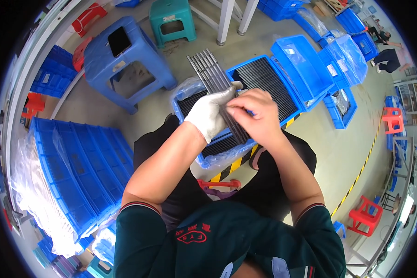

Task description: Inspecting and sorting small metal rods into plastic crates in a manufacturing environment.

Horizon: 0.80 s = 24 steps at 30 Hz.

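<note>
Two hands hold one bundle of dark strips point(216, 83): gloved left hand point(211, 112) grips underneath, bare right hand point(256, 115) pinches its near end; loosening could spill strips into the blue tray point(282, 88).

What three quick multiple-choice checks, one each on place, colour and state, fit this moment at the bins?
1. Where is the bundle of long dark grey metal strips?
A. on the blue stool
B. in both hands above the open blue plastic bin
C. on the floor

2. What covers the left hand?
A. white fabric glove
B. black glove
C. nothing

3. How is the right hand?
A. hanging free
B. bare, fingers pinched on the strips
C. gloved, flat on the lap

Answers: 1 B, the bundle is held over the blue plastic bin; 2 A, the glove is white; 3 B, bare fingers grip the strips.
</note>
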{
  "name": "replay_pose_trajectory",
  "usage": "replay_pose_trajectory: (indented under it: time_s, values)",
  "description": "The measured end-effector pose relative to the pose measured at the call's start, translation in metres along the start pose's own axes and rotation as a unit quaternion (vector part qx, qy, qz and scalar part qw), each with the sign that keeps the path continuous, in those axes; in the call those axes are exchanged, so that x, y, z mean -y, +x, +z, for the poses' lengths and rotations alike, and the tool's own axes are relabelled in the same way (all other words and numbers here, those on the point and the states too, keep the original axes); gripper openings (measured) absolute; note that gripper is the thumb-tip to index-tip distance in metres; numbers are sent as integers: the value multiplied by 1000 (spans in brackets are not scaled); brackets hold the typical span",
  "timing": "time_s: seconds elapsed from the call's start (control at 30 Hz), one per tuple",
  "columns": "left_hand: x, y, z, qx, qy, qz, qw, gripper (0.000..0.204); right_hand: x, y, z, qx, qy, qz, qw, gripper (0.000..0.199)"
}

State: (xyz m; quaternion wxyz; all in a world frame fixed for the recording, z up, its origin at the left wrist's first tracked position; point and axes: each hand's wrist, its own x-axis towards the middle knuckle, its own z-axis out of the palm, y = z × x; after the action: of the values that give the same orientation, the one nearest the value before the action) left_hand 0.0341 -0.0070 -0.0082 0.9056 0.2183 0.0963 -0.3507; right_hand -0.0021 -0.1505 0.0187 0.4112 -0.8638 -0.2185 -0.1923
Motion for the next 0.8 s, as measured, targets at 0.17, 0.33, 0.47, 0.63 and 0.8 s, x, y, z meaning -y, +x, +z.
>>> replay_pose_trajectory:
  time_s: [0.17, 0.33, 0.47, 0.63, 0.8]
  values:
    - [3, 4, -9, -6, -5, -19, 1000, 25, 0, 0, 2, -20, -42, -17, 999, 12]
    - [17, 22, -37, -54, 5, -52, 997, 23, 3, -6, -9, -103, 42, 18, 994, 11]
    - [38, 39, -80, -32, 184, -34, 982, 19, 10, -18, -15, -67, 52, -14, 996, 12]
    - [76, 68, -124, -59, 407, -142, 900, 15, 16, -41, -37, -44, 19, -58, 997, 14]
    - [111, 107, -154, -69, 548, -289, 782, 12, 13, -64, -81, -63, 15, -54, 996, 18]
